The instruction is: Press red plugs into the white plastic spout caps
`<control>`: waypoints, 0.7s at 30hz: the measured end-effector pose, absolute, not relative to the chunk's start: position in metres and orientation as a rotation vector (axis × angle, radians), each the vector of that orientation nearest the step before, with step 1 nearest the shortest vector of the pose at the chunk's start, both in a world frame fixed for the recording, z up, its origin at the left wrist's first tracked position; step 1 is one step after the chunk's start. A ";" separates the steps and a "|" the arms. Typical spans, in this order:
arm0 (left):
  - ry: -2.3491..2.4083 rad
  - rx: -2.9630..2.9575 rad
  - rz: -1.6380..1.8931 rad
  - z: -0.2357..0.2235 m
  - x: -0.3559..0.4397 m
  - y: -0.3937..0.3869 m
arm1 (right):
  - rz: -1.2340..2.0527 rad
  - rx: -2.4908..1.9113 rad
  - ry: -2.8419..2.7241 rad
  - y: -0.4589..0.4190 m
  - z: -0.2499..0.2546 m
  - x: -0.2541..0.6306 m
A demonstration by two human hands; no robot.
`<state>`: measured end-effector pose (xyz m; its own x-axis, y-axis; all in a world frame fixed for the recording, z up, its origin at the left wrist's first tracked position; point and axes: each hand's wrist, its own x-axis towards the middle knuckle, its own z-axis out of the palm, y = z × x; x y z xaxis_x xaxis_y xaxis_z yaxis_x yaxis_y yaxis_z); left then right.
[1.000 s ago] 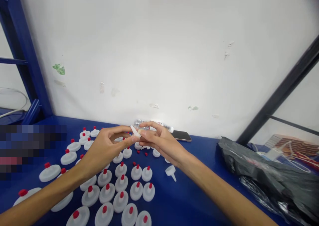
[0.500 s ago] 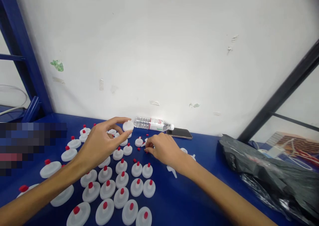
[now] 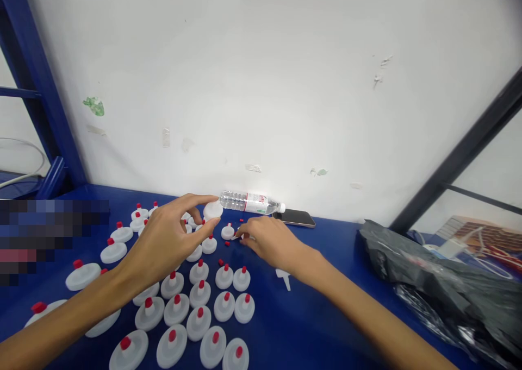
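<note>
Red-tipped lids (image 3: 204, 329) are standing on the left side of the worktop (image 3: 305, 326); the left hand (image 3: 173, 230) is pinching a white lid (image 3: 213, 211) toward the far edge; the right hand (image 3: 271, 243) is curling near a red cap (image 3: 227, 244), its hold unclear.

1. No word, brand or number can be read anywhere.
2. The clearest printing stands on the white wrap-around label (image 3: 253, 205) of the clear, ridged plastic bottle (image 3: 233, 200) that lies on its side.
3. On that label a red band marks the left edge, a cluster of red marks stands toward the right, and a small green patch sits below it; all are too small to make out.
4. On the crumpled dark-grey plastic bag (image 3: 448, 288) a faint pinkish patch shows; whether it is print cannot be told.
</note>
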<state>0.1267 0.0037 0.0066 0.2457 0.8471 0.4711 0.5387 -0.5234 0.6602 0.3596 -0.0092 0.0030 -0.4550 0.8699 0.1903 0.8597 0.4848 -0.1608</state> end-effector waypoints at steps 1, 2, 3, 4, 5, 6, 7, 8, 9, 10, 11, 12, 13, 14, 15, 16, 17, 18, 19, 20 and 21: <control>1.265 2.177 1.168 0.006 0.127 0.003 | 0.077 -1.455 -2.464 -0.010 0.010 0.361; 1.260 2.190 1.165 0.006 0.126 0.003 | 0.103 -1.427 -2.434 -0.011 0.017 0.363; 1.258 2.203 1.161 0.005 0.126 0.002 | 0.154 -1.390 -2.383 -0.013 0.025 0.364; 1.255 2.219 1.158 0.005 0.126 0.002 | 0.250 -1.342 -2.282 -0.015 0.033 0.364; 1.252 2.239 1.157 0.004 0.126 0.002 | 0.346 -1.293 -2.179 -0.018 0.039 0.364; 1.245 2.263 1.159 0.004 0.126 0.002 | 0.434 -1.250 -2.077 -0.020 0.044 0.363; 1.235 2.289 1.161 0.003 0.127 0.002 | 0.501 -1.210 -1.986 -0.023 0.048 0.361; 1.219 2.314 1.169 0.002 0.127 0.001 | 0.540 -1.177 -1.919 -0.026 0.050 0.359; 1.199 2.335 1.177 0.002 0.128 0.001 | 0.555 -1.151 -1.868 -0.028 0.050 0.356; 1.180 2.351 1.188 0.001 0.128 0.001 | 0.554 -1.131 -1.831 -0.030 0.049 0.353; 1.162 2.364 1.199 0.001 0.128 0.000 | 0.549 -1.114 -1.801 -0.031 0.047 0.350; 1.147 2.376 1.208 0.001 0.129 0.000 | 0.549 -1.100 -1.781 -0.032 0.045 0.347; 1.136 2.390 1.212 0.000 0.129 -0.001 | 0.558 -1.091 -1.771 -0.032 0.042 0.344; 1.125 2.404 1.214 0.000 0.129 -0.001 | 0.575 -1.084 -1.769 -0.032 0.040 0.342; 1.113 2.418 1.217 0.000 0.130 -0.001 | 0.595 -1.078 -1.770 -0.032 0.037 0.340; 1.101 2.430 1.222 0.000 0.130 -0.002 | 0.613 -1.076 -1.769 -0.031 0.036 0.339; 1.089 2.440 1.227 0.000 0.130 -0.002 | 0.625 -1.078 -1.766 -0.031 0.034 0.338; 1.080 2.449 1.233 -0.001 0.130 -0.002 | 0.635 -1.081 -1.761 -0.031 0.033 0.337; 1.070 2.458 1.241 -0.001 0.130 -0.002 | 0.645 -1.081 -1.755 -0.031 0.033 0.336; 1.060 2.468 1.248 -0.001 0.130 -0.002 | 0.658 -1.078 -1.749 -0.031 0.032 0.336; 1.049 2.480 1.252 -0.001 0.130 -0.002 | 0.672 -1.073 -1.743 -0.031 0.032 0.336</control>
